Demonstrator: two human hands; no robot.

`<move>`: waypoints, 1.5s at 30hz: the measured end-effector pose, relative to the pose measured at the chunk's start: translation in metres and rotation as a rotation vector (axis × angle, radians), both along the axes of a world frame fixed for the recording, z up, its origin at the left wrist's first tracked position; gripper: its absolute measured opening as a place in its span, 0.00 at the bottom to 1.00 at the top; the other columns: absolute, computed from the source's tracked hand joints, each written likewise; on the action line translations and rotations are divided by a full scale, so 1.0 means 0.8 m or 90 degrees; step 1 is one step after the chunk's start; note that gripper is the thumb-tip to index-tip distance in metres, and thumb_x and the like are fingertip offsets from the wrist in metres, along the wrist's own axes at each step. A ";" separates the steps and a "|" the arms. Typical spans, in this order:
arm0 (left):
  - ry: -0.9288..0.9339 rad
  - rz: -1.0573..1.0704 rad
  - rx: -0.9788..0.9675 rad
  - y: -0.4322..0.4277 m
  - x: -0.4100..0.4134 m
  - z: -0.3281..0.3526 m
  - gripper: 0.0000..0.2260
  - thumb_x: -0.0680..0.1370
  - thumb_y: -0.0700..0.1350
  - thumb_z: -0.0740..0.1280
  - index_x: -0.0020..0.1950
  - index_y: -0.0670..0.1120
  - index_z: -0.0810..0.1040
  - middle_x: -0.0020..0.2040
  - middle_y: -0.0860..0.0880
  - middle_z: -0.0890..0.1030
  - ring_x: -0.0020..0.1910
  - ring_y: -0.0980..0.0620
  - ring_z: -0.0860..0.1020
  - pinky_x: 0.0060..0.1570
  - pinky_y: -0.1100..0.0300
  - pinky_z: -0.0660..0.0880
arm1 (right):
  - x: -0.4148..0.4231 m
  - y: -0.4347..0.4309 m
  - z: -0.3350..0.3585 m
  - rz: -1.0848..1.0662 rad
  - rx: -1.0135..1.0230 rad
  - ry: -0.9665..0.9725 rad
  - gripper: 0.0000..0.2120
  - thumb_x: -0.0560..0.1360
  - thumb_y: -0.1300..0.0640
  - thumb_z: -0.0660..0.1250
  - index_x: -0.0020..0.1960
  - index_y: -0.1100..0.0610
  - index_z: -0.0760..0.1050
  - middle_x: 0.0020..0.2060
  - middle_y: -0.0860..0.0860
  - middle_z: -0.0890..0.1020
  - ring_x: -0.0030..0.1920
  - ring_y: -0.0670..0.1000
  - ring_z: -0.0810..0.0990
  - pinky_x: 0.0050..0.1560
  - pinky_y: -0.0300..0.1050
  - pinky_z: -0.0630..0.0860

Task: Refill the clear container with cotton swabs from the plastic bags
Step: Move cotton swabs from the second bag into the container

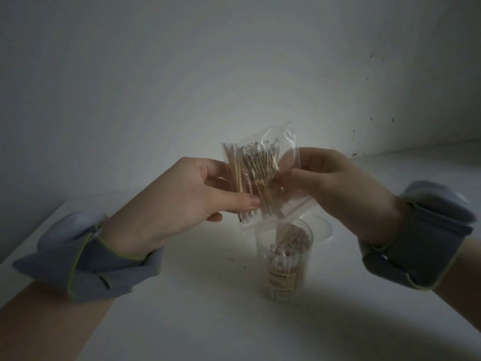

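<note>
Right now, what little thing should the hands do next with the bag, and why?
Probably pull the plastic bag open. The left hand and right hand both pinch it, the cotton swabs are all inside it, and the clear container stands open below, ready for more.

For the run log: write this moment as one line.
left hand: holds swab bag | right hand: pinches swab bag | clear container: upright on table, below swab bag, partly filled
</note>
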State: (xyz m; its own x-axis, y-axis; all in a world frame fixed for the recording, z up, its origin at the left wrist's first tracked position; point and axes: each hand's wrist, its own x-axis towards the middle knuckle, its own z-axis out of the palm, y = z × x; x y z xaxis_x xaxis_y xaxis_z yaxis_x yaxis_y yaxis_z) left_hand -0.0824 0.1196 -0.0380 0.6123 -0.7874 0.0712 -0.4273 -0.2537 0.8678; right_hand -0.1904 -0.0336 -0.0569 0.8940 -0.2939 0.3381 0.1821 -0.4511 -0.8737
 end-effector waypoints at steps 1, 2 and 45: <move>-0.002 0.001 0.002 0.000 0.001 0.000 0.06 0.65 0.48 0.75 0.40 0.53 0.83 0.38 0.56 0.85 0.37 0.63 0.82 0.29 0.74 0.72 | 0.000 0.002 0.000 0.001 0.002 -0.008 0.07 0.73 0.60 0.64 0.38 0.58 0.78 0.34 0.52 0.83 0.38 0.53 0.81 0.53 0.51 0.78; -0.004 0.002 0.003 0.000 0.001 0.000 0.06 0.65 0.48 0.75 0.40 0.53 0.84 0.38 0.56 0.85 0.37 0.63 0.82 0.29 0.74 0.72 | 0.001 0.003 0.000 0.001 -0.003 -0.010 0.06 0.71 0.59 0.65 0.36 0.56 0.78 0.32 0.51 0.82 0.37 0.50 0.80 0.50 0.48 0.78; -0.024 -0.018 -0.009 0.002 0.001 0.001 0.07 0.66 0.44 0.75 0.43 0.50 0.83 0.40 0.51 0.86 0.36 0.61 0.82 0.31 0.69 0.76 | -0.002 -0.022 0.014 0.071 -0.213 0.193 0.06 0.66 0.51 0.71 0.40 0.52 0.81 0.42 0.51 0.84 0.47 0.57 0.81 0.58 0.61 0.73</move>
State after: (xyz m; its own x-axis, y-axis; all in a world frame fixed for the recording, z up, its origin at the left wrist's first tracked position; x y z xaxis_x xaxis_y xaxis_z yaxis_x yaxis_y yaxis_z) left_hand -0.0819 0.1214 -0.0369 0.5860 -0.8035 0.1052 -0.4668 -0.2286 0.8543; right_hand -0.1921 -0.0510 -0.0461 0.9871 -0.1095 0.1166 0.0045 -0.7100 -0.7042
